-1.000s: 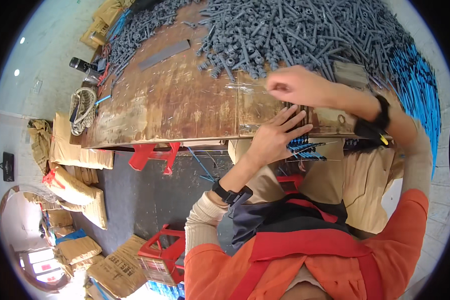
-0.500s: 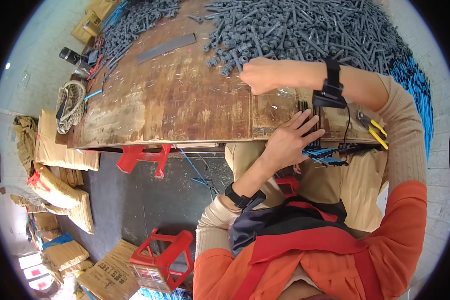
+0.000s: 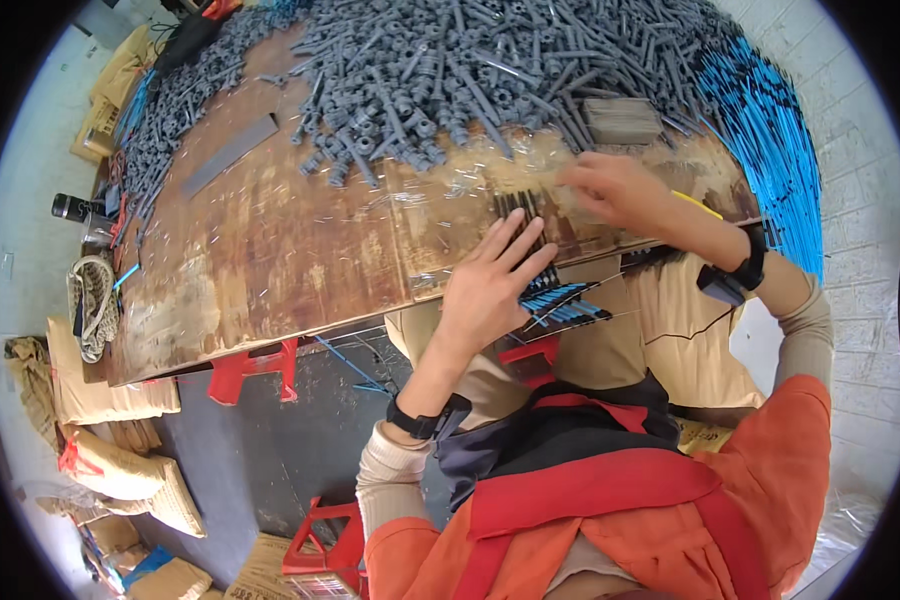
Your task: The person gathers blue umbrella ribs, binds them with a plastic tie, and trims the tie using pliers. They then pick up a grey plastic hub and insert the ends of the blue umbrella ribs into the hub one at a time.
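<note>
The left hand point(image 3: 485, 295) lies flat, fingers parted, over rods point(image 3: 562, 304) at the surface point(image 3: 300, 280) edge — likely steadying them. The right hand point(image 3: 615, 195) (slightly blurred) curls nearby — whether its grip holds anything, I cannot tell.

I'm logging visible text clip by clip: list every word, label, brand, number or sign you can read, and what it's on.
I won't copy wording out; marks show on:
Brown paper sack, bottom edge: dark print, cut off.
Yellowish package by the person's waist: dark print, partly covered, too small to read.
Black bottle: pale marking, too small to read.
</note>
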The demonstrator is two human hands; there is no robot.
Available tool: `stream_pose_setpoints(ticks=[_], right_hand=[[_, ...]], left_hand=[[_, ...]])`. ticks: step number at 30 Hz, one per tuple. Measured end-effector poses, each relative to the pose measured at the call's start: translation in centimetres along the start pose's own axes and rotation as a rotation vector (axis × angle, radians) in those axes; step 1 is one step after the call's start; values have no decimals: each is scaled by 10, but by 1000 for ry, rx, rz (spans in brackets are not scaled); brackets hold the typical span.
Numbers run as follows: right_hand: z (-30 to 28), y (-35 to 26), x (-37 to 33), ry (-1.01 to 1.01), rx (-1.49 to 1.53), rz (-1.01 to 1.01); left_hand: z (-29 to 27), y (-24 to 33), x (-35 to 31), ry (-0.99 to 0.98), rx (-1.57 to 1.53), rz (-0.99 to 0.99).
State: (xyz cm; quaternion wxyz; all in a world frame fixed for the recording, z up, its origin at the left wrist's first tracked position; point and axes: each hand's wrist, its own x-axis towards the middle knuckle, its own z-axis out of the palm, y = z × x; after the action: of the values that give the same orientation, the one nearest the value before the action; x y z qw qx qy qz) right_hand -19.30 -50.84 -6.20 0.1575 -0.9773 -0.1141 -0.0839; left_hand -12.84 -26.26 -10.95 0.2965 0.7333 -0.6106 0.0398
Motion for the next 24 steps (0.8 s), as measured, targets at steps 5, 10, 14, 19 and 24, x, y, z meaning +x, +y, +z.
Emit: stream_pose_setpoints(ticks=[5, 10, 14, 19, 24], right_hand=[[24, 7, -8, 54, -65, -50], [24, 7, -12, 34, -78, -77], [26, 10, -8, -16, -87, -105], [30, 20, -1, 32, -115, -252], [29, 23, 10, 19, -109, -280]], left_hand=[[-2, 3, 6, -38, 41, -28], [-4, 6, 9, -52, 98, -34], [-1, 6, 10, -61, 132, -33], [-1, 7, 12, -73, 152, -35], [0, 4, 11, -58, 86, -30]])
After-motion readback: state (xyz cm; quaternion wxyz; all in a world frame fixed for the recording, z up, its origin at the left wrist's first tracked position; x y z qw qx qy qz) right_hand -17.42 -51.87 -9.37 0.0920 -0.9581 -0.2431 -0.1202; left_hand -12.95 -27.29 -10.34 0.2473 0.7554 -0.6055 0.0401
